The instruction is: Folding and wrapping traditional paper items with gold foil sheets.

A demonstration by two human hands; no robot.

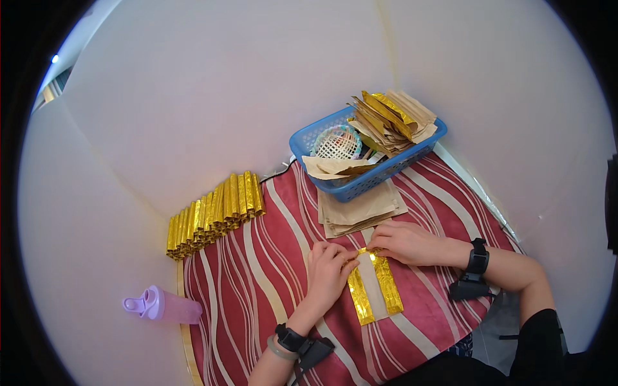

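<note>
A sheet of gold foil paper (371, 287) lies on the striped cloth in front of me, its two long sides showing as gold strips with a plain beige band between them. At its far left corner, my left hand (328, 269) has its fingers closed on the edge. My right hand (409, 244) pinches the far right corner, fingers bent together. Just beyond both hands rests a stack of flat beige papers (360, 209), partly under the basket. The far edge of the sheet is partly hidden by my fingertips.
A blue plastic basket (360, 188) holds beige and gold papers (393, 122) and a small woven basket (337, 143). Rolled gold papers (215, 212) are piled at the left edge, by the wall. A purple bottle (168, 307) lies near left. Red striped cloth (257, 270) covers the table.
</note>
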